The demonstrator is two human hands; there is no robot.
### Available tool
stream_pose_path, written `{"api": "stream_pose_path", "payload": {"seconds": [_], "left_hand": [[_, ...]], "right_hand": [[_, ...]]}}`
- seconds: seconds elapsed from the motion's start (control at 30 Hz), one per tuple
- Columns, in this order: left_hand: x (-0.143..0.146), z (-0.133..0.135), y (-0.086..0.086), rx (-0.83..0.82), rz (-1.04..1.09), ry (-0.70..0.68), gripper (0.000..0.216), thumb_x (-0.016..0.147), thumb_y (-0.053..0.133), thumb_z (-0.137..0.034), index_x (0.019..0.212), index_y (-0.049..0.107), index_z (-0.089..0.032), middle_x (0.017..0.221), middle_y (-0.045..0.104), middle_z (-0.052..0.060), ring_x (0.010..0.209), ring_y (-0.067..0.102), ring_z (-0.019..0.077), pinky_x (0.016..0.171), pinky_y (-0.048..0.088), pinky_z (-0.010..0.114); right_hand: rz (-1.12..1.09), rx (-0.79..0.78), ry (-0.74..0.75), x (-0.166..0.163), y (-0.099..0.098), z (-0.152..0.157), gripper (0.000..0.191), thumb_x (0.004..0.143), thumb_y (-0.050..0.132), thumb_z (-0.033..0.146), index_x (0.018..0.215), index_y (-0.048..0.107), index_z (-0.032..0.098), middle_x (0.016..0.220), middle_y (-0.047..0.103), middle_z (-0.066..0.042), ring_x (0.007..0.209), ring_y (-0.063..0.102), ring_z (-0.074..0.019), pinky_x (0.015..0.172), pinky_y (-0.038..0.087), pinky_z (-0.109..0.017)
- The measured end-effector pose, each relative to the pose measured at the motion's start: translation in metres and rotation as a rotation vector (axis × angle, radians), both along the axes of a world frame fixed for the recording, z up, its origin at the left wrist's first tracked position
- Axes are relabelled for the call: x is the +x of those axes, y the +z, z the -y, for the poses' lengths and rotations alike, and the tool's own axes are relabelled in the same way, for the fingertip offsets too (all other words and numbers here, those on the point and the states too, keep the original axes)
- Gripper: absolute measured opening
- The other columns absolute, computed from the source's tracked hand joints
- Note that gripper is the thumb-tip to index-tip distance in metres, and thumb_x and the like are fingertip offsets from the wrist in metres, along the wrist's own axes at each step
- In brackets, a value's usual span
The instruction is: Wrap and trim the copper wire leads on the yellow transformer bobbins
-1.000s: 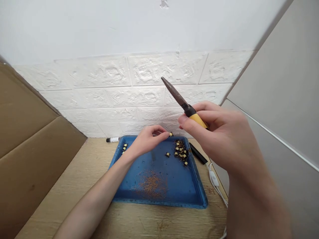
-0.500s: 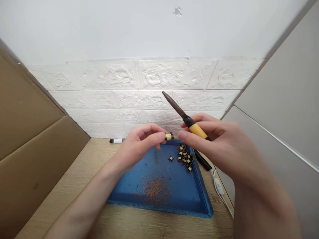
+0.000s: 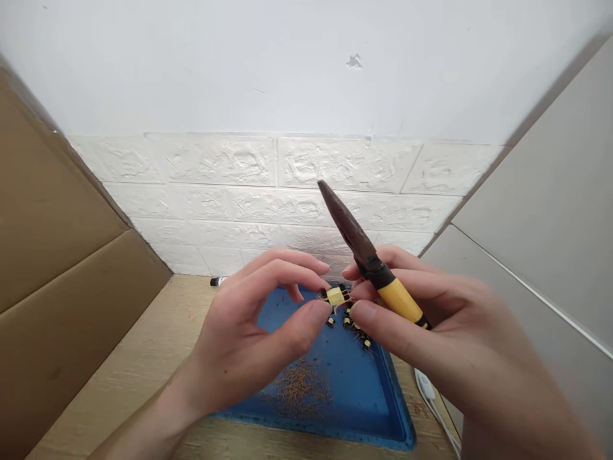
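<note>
A small transformer coil (image 3: 336, 295), with a yellow-taped middle, black ends and thin copper wires, is pinched between the thumb and fingers of my left hand (image 3: 261, 319). My right hand (image 3: 421, 300) holds long-nose pliers (image 3: 352, 233) with a yellow and black handle. Their dark, tapered jaws look closed and point up and left, away from the coil. My right thumb and a fingertip are at the wires on the coil's right end; whether they grip them I cannot tell. Below both hands lies a blue tray (image 3: 349, 390).
Several similar coils (image 3: 366, 345) lie at the tray's right side, partly hidden by my right hand. A heap of copper wire bits (image 3: 301, 390) sits near its front. A white cord with a switch (image 3: 425, 385) runs along the right. Behind my left hand is a marker (image 3: 216, 281).
Both hands have come closer to me, and the coil has turned to show its wires on the right. My right fingers have reached its end. The view has tilted slightly up.
</note>
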State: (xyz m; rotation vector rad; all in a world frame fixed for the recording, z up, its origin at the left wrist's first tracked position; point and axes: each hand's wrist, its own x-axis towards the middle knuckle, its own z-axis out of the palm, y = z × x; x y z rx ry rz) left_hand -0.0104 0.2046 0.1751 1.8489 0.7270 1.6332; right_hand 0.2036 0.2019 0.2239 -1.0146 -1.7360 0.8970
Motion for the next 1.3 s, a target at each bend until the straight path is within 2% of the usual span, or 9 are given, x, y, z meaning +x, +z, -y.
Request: {"api": "stream_pose_path", "payload": {"seconds": [0.13, 0.33, 0.47, 0.6, 0.67, 0.77, 0.97, 1.1, 1.3], "left_hand": [[-0.003, -0.001, -0.002, -0.008, -0.036, -0.034, 0.017, 0.100, 0.092, -0.016, 0.108, 0.086, -0.030, 0.123, 0.088, 0.001, 0.116, 0.083, 0.0179, 0.106, 0.066, 0.027], [-0.001, -0.001, -0.004, -0.047, 0.073, -0.153, 0.030, 0.094, 0.094, -0.005, 0.112, 0.087, -0.028, 0.118, 0.090, 0.002, 0.105, 0.083, 0.0172, 0.085, 0.067, 0.022], [0.001, -0.002, -0.005, -0.008, 0.101, -0.246, 0.044, 0.094, 0.096, -0.006, 0.129, 0.090, -0.032, 0.118, 0.092, 0.002, 0.106, 0.084, 0.0171, 0.086, 0.068, 0.019], [0.002, -0.002, 0.000, -0.016, 0.127, -0.221, 0.033, 0.084, 0.108, -0.012, 0.111, 0.096, -0.027, 0.101, 0.091, 0.002, 0.093, 0.081, 0.0140, 0.089, 0.066, 0.017], [0.002, -0.002, 0.003, -0.145, 0.219, -0.228, 0.028, 0.078, 0.113, -0.017, 0.098, 0.096, -0.026, 0.089, 0.087, 0.000, 0.085, 0.078, 0.0127, 0.083, 0.065, 0.016], [0.003, -0.002, 0.006, -0.355, 0.377, -0.344, 0.024, 0.078, 0.114, -0.025, 0.087, 0.091, -0.025, 0.080, 0.083, -0.001, 0.077, 0.074, 0.0126, 0.072, 0.065, 0.019], [0.004, -0.003, 0.001, -0.491, 0.500, -0.491, 0.030, 0.080, 0.112, -0.022, 0.093, 0.085, -0.023, 0.088, 0.083, -0.001, 0.077, 0.077, 0.0126, 0.069, 0.067, 0.020], [0.003, -0.002, 0.001, -0.487, 0.487, -0.491, 0.032, 0.080, 0.112, -0.023, 0.093, 0.083, -0.022, 0.089, 0.082, -0.001, 0.075, 0.077, 0.0124, 0.068, 0.067, 0.020], [0.005, -0.003, 0.007, -0.458, 0.411, -0.470, 0.041, 0.081, 0.112, -0.032, 0.092, 0.075, -0.020, 0.092, 0.082, 0.002, 0.077, 0.077, 0.0134, 0.069, 0.067, 0.022]], "right_hand": [[0.013, 0.019, -0.006, -0.001, -0.001, 0.002, 0.019, 0.096, 0.085, 0.032, 0.079, 0.090, 0.038, 0.098, 0.084, 0.005, 0.087, 0.083, -0.0108, 0.072, 0.064, -0.012], [0.023, -0.029, 0.007, -0.001, -0.001, 0.001, 0.025, 0.100, 0.081, 0.036, 0.075, 0.087, 0.035, 0.100, 0.084, 0.003, 0.087, 0.082, -0.0137, 0.063, 0.060, -0.017], [0.001, -0.034, 0.042, -0.005, -0.001, 0.000, 0.023, 0.097, 0.079, 0.033, 0.076, 0.090, 0.036, 0.099, 0.085, 0.003, 0.083, 0.081, -0.0129, 0.063, 0.061, -0.017], [0.014, -0.059, 0.059, -0.006, -0.003, 0.002, 0.024, 0.100, 0.080, 0.034, 0.077, 0.088, 0.034, 0.101, 0.081, 0.003, 0.089, 0.080, -0.0127, 0.068, 0.061, -0.017], [0.025, -0.070, 0.066, -0.006, -0.004, 0.002, 0.028, 0.103, 0.079, 0.038, 0.076, 0.086, 0.032, 0.100, 0.080, 0.003, 0.087, 0.077, -0.0112, 0.069, 0.060, -0.016], [0.011, -0.069, 0.072, -0.008, -0.004, 0.004, 0.028, 0.100, 0.080, 0.038, 0.073, 0.086, 0.031, 0.097, 0.081, 0.002, 0.084, 0.077, -0.0117, 0.067, 0.060, -0.016], [-0.051, -0.135, 0.150, -0.012, -0.006, 0.009, 0.017, 0.097, 0.087, 0.032, 0.080, 0.088, 0.034, 0.104, 0.081, 0.002, 0.091, 0.081, -0.0153, 0.069, 0.066, -0.019], [-0.049, -0.144, 0.148, -0.012, -0.007, 0.009, 0.018, 0.100, 0.086, 0.032, 0.082, 0.088, 0.034, 0.110, 0.083, 0.002, 0.084, 0.081, -0.0154, 0.062, 0.067, -0.021], [-0.111, -0.160, 0.092, -0.019, -0.007, 0.013, 0.020, 0.095, 0.086, 0.029, 0.075, 0.086, 0.033, 0.104, 0.080, 0.003, 0.078, 0.077, -0.0126, 0.058, 0.064, -0.018]]}}
